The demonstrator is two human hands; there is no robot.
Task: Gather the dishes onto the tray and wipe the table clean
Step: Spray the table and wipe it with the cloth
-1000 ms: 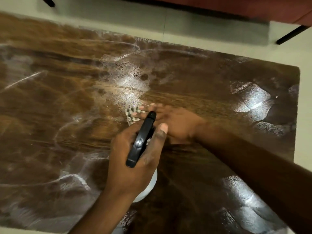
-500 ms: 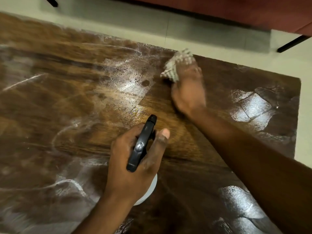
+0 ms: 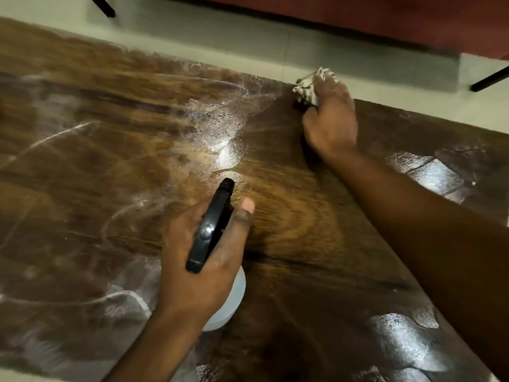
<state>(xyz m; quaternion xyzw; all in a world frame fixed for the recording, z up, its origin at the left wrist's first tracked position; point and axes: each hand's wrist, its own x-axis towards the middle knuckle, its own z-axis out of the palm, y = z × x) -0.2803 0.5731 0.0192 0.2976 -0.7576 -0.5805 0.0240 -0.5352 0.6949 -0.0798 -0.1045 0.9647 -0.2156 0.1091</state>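
Note:
A dark wooden table [image 3: 303,230] fills the view, its top streaked with wet smears and foam. My right hand [image 3: 330,119] presses a crumpled checked cloth [image 3: 308,88] onto the table at its far edge. My left hand [image 3: 203,266] grips a spray bottle [image 3: 210,227] with a black trigger head and a white body, held upright over the middle of the table. No dishes or tray are in view.
Beyond the far edge lies pale tiled floor [image 3: 220,42]. Black furniture legs [image 3: 490,78] and a red-brown piece of furniture [image 3: 385,20] stand at the back. Wet patches [image 3: 429,175] shine at the table's right side.
My right hand has swept the cloth from the middle of the table, just beyond the bottle, away to the far edge. The left hand with the bottle has stayed put.

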